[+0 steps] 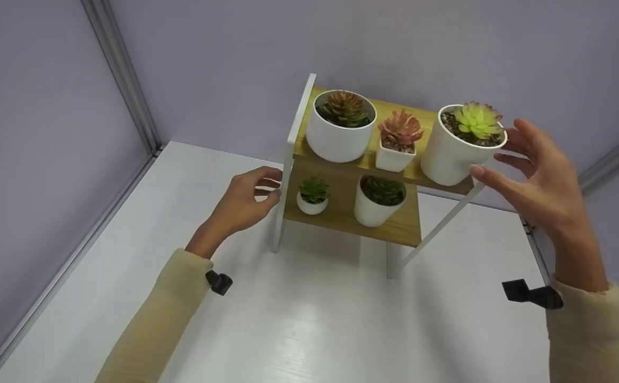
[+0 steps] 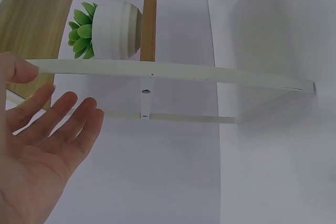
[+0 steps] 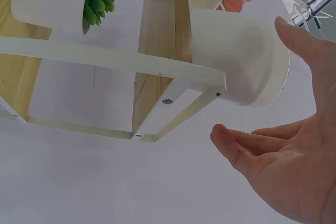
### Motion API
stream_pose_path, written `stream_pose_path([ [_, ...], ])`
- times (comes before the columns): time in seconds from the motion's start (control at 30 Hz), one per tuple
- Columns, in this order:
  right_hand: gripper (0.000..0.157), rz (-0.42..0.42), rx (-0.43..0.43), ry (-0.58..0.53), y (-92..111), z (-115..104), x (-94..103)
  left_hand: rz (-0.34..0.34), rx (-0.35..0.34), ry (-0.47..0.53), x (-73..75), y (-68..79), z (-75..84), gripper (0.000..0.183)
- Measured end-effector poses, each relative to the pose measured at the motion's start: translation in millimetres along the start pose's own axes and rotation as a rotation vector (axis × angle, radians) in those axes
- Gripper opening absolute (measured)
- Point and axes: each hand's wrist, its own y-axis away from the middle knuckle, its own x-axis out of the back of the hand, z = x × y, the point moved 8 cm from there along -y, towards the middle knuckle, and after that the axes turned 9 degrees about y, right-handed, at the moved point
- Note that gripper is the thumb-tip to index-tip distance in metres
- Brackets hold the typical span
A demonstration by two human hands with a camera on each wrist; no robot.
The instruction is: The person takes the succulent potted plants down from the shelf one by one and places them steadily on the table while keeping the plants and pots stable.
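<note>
A small two-tier shelf (image 1: 362,231) with wooden boards and a white metal frame bears several potted succulents. My right hand (image 1: 546,183) is spread beside the tall white pot (image 1: 450,154) with a yellow-green succulent (image 1: 478,120), at the top board's right end. In the right wrist view, its fingers (image 3: 262,142) stand apart from that pot. At the shelf's left side, my left hand (image 1: 248,199) has its fingers loosely bent by the white side frame (image 2: 178,71). The thumb (image 2: 21,71) overlaps the frame in the left wrist view; whether it touches, I cannot tell.
On the top board also stand a wide white pot (image 1: 339,139) with a reddish-green succulent and a small square pot (image 1: 394,159) with a pink one. Two green succulents in white pots (image 1: 373,211) occupy the lower board. A pale wall (image 1: 224,69) rises behind the white floor (image 1: 288,330).
</note>
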Motion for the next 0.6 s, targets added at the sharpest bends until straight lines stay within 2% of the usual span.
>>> stream_pose_path([
  [0.2, 0.089, -0.02, -0.022, 0.013, -4, -2, -1.1, 0.039, 0.0, -0.002, 0.3, 1.4, 6.1, 0.028],
  [0.47, 0.085, -0.042, -0.052, 0.013, -9, -7, -6.1, 0.068, -0.001, 0.016, 1.3, 1.5, 12.0, 0.042],
  [0.6, 0.083, -0.032, -0.075, 0.001, -12, -10, -9.6, 0.084, -0.001, 0.011, 2.3, 1.5, 12.2, 0.043],
])
